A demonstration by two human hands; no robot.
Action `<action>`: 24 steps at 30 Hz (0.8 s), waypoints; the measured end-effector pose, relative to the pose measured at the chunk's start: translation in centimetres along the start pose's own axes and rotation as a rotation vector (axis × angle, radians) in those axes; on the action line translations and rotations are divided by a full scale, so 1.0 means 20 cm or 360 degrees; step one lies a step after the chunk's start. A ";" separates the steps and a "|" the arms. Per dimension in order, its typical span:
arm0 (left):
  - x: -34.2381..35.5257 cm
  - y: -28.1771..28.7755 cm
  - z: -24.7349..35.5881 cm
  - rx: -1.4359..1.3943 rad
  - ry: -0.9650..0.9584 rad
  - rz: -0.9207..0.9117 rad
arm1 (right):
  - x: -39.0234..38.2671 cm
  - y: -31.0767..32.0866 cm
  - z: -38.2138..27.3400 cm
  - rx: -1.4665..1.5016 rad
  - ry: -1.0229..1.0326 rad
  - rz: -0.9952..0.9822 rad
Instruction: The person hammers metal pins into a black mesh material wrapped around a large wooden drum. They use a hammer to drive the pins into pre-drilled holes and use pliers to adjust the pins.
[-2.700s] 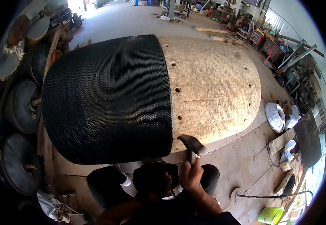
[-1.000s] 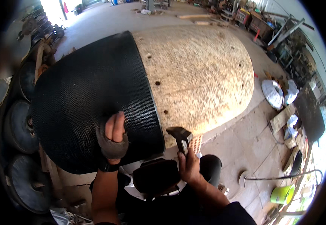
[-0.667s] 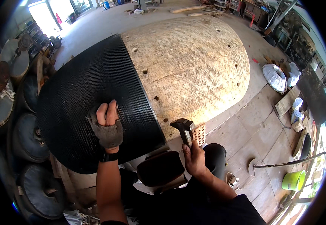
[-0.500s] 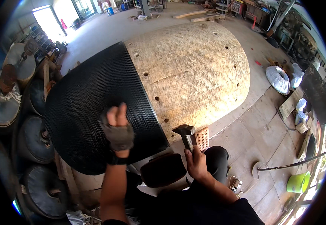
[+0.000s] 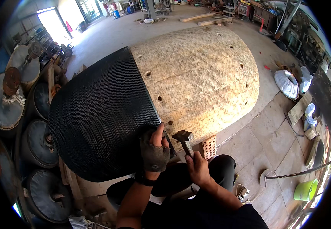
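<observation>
Our right hand [image 5: 199,168] gripped the hammer [image 5: 184,138] near the pale drum [image 5: 201,76]. Our gloved left hand [image 5: 155,152], partly curled, was at the edge of the drum's black covering [image 5: 100,110]; whether it held anything, we couldn't tell.

The person's gloved left grip [image 5: 155,152] covers a stretch of the black ribbed covering [image 5: 100,114], and whether it pinches anything cannot be told; the right grip [image 5: 199,168] hides the lower handle of the hammer [image 5: 184,137]. The underside of the pale drum [image 5: 201,72] is out of sight. The view's lower edge cuts off a crumpled silvery sheet [image 5: 78,222].
</observation>
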State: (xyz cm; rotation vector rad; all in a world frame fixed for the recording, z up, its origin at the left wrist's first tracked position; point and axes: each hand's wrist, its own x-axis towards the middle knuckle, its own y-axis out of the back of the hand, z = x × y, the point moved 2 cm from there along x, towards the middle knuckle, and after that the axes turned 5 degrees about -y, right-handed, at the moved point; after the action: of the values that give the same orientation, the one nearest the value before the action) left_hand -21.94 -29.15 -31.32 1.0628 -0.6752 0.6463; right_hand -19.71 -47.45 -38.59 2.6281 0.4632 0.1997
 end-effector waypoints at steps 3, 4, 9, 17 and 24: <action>0.02 0.00 0.01 0.0069 -0.0006 -0.0031 | 0.01 -0.01 -0.03 -0.0004 0.0045 -0.0013; 0.04 0.01 0.02 0.0074 0.0027 -0.0044 | 0.01 0.00 -0.05 -0.0006 0.0061 -0.0021; 0.05 -0.05 0.03 -0.0019 0.0113 0.0062 | 0.01 0.02 -0.13 0.0003 0.0175 0.0084; 0.05 -0.05 0.05 0.0127 0.0032 0.0023 | 0.02 0.05 -0.15 -0.0091 0.0324 0.0155; -0.16 0.01 0.13 0.0088 0.0128 0.0046 | -0.01 0.05 -0.07 0.0076 0.0335 0.0196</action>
State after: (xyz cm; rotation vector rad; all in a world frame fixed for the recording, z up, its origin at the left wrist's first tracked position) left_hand -24.62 -31.94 -32.72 1.0739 -0.6069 0.7322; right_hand -19.83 -47.74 -36.88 2.6967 0.3790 0.5145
